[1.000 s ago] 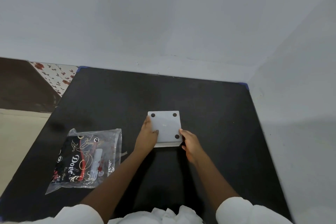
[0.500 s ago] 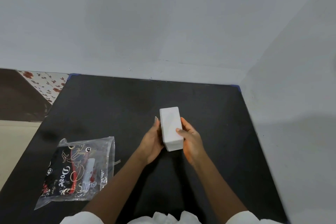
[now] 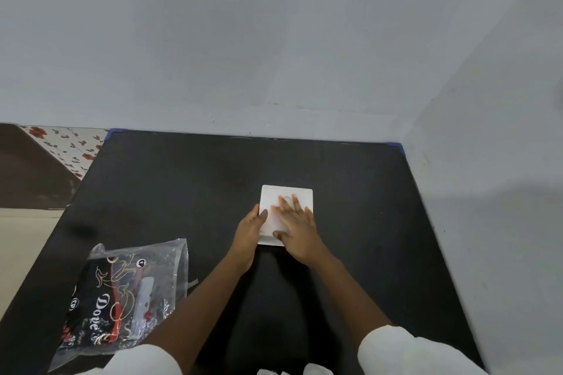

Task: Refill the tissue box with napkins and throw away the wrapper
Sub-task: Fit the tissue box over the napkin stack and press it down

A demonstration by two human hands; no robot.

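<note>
The right hand [image 3: 294, 230] lies flat, fingers spread, pressing on the square white plastic tissue box [image 3: 285, 198] at centre frame. The left hand [image 3: 249, 230] cups the box's left edge, thumb on top. Half a second ago the box stood on its side between both hands; a second ago its footed underside faced up. Now it seems upright, probably reclosed, though the palm hides the opening. The clear printed plastic wrapper [image 3: 122, 298] sits at lower left on the black tabletop [image 3: 182, 186], near the edge, awaiting disposal; open room surrounds the box.
</note>
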